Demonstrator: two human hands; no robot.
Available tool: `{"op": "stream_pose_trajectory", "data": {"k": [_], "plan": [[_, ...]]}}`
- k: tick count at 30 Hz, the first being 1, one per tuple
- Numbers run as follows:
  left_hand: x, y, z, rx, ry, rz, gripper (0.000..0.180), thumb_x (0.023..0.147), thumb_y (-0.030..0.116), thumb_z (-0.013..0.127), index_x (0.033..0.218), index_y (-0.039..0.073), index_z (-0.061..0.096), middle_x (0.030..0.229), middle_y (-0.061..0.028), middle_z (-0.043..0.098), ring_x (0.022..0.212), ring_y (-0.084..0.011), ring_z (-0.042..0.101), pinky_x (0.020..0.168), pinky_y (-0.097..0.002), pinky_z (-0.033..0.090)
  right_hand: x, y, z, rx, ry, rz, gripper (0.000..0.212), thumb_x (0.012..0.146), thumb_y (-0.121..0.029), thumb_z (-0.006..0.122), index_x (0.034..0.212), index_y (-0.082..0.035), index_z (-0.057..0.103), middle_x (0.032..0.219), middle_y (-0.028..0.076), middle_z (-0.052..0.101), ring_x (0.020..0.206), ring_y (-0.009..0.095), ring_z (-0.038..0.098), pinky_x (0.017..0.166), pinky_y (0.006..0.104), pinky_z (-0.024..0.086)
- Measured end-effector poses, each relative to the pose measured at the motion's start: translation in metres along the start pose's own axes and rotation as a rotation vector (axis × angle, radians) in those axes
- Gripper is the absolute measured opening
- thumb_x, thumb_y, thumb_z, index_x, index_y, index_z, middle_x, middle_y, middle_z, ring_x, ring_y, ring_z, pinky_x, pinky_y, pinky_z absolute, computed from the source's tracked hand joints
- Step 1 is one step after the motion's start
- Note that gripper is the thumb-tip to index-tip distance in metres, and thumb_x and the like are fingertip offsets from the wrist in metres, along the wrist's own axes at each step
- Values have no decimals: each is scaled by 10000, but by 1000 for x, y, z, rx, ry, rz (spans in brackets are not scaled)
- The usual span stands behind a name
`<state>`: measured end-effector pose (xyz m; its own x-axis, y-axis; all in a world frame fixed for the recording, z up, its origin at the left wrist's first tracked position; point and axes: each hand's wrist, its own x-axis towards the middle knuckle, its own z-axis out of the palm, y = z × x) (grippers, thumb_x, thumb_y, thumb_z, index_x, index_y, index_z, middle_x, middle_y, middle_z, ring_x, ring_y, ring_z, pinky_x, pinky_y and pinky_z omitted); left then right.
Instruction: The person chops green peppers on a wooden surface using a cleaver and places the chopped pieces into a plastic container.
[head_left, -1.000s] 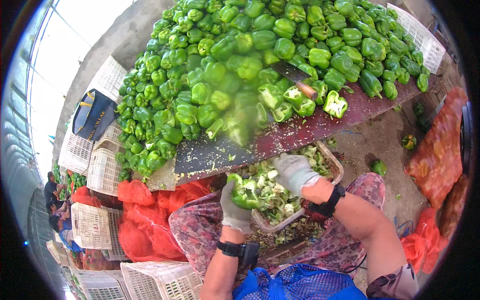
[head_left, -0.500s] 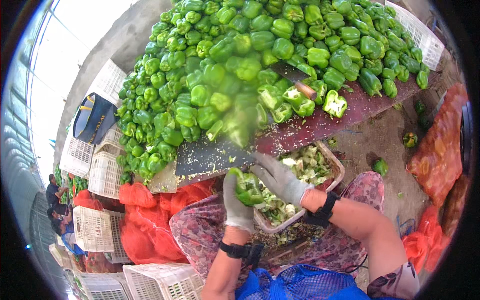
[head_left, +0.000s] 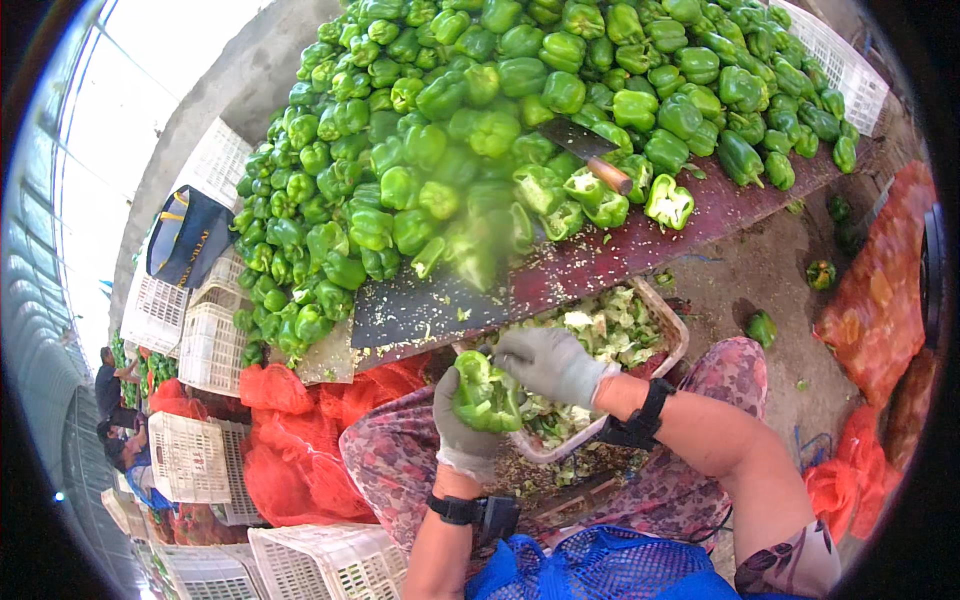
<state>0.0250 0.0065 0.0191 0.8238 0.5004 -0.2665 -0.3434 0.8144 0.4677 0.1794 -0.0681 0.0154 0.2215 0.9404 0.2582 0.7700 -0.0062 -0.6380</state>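
My left hand [head_left: 463,425], in a pale grey glove, grips a green bell pepper half [head_left: 485,392] with its hollow cut side showing. My right hand [head_left: 548,362], gloved alike, has its fingers curled together at the pepper's upper edge; what they pinch, if anything, is hidden. Under both hands stands a tub [head_left: 683,345] full of pale cores and green scraps. Ahead, cut peppers [head_left: 668,203] lie on the dark red board [head_left: 640,245], beside a knife [head_left: 607,175] with a wooden handle. A big heap of whole green bell peppers [head_left: 420,150] rises behind them.
Red mesh bags [head_left: 290,460] lie to the left, near white plastic crates [head_left: 187,458]. A filled mesh sack [head_left: 880,280] leans at the right. Loose peppers [head_left: 762,328] are on the ground. Two people [head_left: 112,385] sit far off at the left.
The pepper half has turned in my left hand so its hollow faces up more. My right hand has gone from stretched fingers over the tub to curled fingers at the pepper's edge.
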Motion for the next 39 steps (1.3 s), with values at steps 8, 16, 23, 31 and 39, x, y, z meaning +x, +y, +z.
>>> {"op": "stream_pose_trajectory", "data": {"k": [8, 16, 23, 31, 39], "plan": [[-7, 22, 28, 1269, 224, 674, 516, 806, 125, 618, 1294, 4, 503, 1219, -160, 567, 1092, -284, 569, 933, -401, 481, 4, 14, -8, 357, 80, 487, 312, 903, -190, 520, 1187, -91, 598, 980, 195, 674, 922, 370, 644, 858, 425, 502], [-4, 34, 59, 2194, -160, 1113, 619, 654, 110, 720, 1235, -22, 552, 1232, -215, 538, 1149, -400, 533, 977, -463, 458, 5, 9, 0, 376, -125, 340, 378, 904, -148, 544, 1280, -119, 518, 1047, 191, 656, 965, 402, 637, 880, 463, 509], [0, 20, 41, 1735, -121, 917, 538, 753, 107, 634, 1268, -8, 526, 1227, -168, 560, 1139, -312, 549, 919, -406, 489, -3, 2, 10, 421, -53, -29, 412, 910, -309, 557, 1231, -52, 539, 1063, 227, 642, 1003, 392, 613, 888, 436, 489], [-3, 12, 7, 438, 112, 442, 470, 925, 300, 524, 1313, 37, 493, 1220, -111, 597, 1117, -246, 576, 972, -383, 469, -1, -26, -19, 119, -64, -9, 410, 867, -371, 614, 1077, -22, 567, 947, 183, 649, 930, 335, 638, 781, 408, 504], [-17, 6, 14, 455, 234, 308, 489, 923, 286, 502, 1326, 12, 469, 1222, -117, 573, 1093, -237, 571, 933, -360, 477, -2, -11, -2, -1, -113, -147, 247, 907, -307, 558, 961, -69, 596, 828, 133, 644, 784, 341, 651, 697, 438, 504]]}}
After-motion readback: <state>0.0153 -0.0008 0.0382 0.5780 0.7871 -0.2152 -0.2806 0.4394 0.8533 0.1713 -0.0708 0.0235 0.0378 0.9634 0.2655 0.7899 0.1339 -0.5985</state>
